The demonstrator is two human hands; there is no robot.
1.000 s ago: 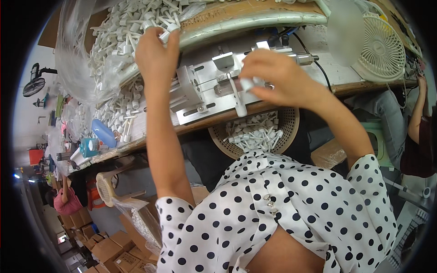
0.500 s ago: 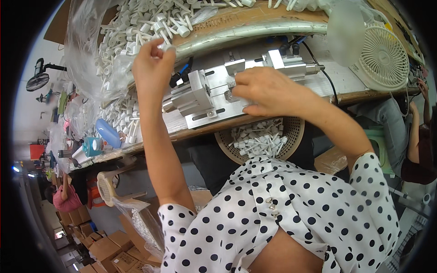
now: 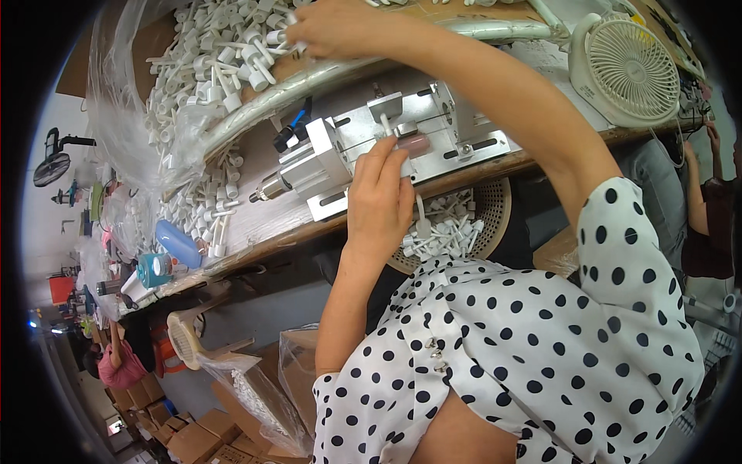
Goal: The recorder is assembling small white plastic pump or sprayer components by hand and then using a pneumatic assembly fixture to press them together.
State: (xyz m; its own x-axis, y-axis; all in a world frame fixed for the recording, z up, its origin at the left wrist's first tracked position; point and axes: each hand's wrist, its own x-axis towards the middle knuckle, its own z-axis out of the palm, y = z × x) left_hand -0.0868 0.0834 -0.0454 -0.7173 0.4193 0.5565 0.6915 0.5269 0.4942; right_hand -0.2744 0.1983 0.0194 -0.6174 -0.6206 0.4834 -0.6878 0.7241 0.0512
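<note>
Fingers point(image 3: 381, 160) of the left hand point(image 3: 376, 207) are bent nearly closed and appear to pinch a white stemmed part point(image 3: 389, 126), which lies across the metal fixture point(image 3: 328, 199). Right-hand fingertips blurred at the pile of white parts point(image 3: 202, 77); cannot tell how far they are open or whether they hold anything. Judgement: good practice here is a light left grip near the cap, stem kept square to the fixture, fingertips clear of its blocks. For the right hand point(image 3: 332, 32), single out one piece, avoiding tangled stems.
</note>
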